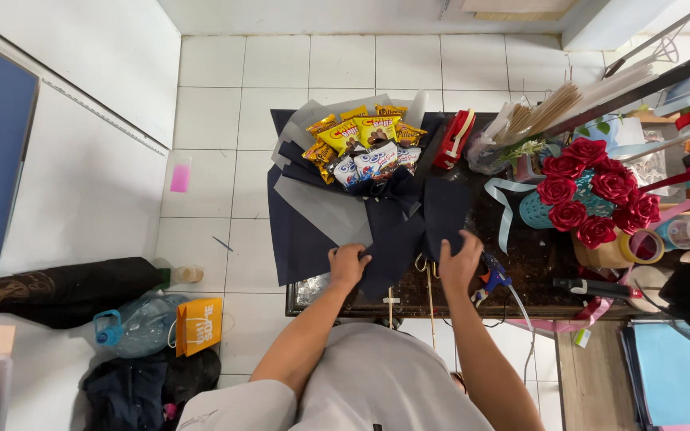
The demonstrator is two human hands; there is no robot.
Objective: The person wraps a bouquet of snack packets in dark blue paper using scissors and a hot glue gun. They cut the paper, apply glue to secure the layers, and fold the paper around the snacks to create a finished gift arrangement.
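Note:
A snack bouquet (361,148) of yellow and white packets lies on the dark table (537,263), wrapped in navy paper (301,243) and grey paper (317,209). A navy ribbon bow (409,215) sits at its neck. My left hand (347,266) grips the lower wrap beside the bow's tail. My right hand (461,259) pinches the right end of the navy ribbon. Thin wooden sticks (429,299) poke out below, between my hands.
Red paper roses (592,191) in a teal basket stand to the right, with tape rolls (640,247), a blue glue gun (493,279) and black scissors (592,287) near them. A red stapler (455,137) lies at the back. Bags and a water jug (133,327) sit on the floor left.

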